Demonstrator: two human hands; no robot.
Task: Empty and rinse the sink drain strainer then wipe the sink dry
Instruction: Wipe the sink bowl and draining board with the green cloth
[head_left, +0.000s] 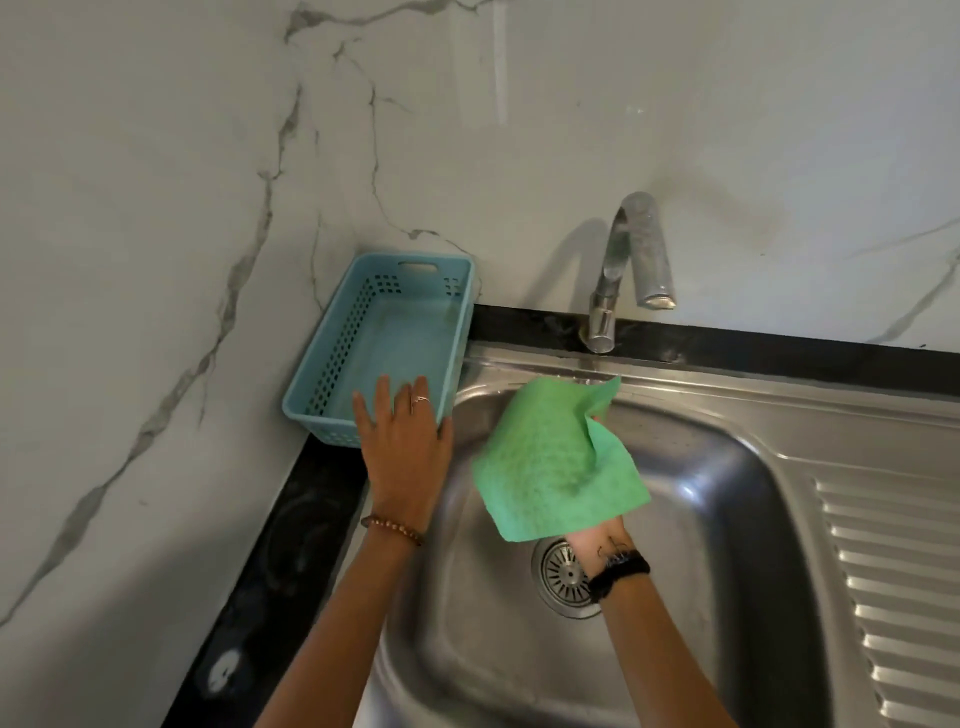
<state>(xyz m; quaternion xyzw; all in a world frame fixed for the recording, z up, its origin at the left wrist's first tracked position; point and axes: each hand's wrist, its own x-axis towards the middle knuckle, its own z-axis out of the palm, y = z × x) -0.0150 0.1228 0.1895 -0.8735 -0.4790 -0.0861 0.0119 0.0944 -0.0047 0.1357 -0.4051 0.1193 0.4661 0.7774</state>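
Green cloth (558, 462) hangs draped over the right hand (602, 540), which is raised above the basin of the stainless sink (727, 467); the cloth covers the fingers almost wholly, so only the heel of the hand and a fingertip at the cloth's upper right edge show, and how the fingers grip underneath cannot be told. A dark band (618, 571) circles that wrist. Directly below the right wrist, at the bottom of the basin, sits the drain strainer (561, 574), seated in its opening and partly hidden by the forearm. The left hand (402, 447) lies flat with fingers spread and extended, palm down on the near right corner of a light blue perforated basket (337, 364), its fingertips reaching over the rim; a ring shows on one finger and a beaded bracelet (392, 527) on the wrist. The basket stands on the dark countertop (291, 545) just left of the sink, beyond the left hand, pushed into the corner of the marble-patterned wall (156, 208). Beyond the right hand, the chrome faucet (628, 265) rises from the back edge, its spout curving over the basin. To the right of the right hand, the ridged drainboard (893, 571) stretches away.
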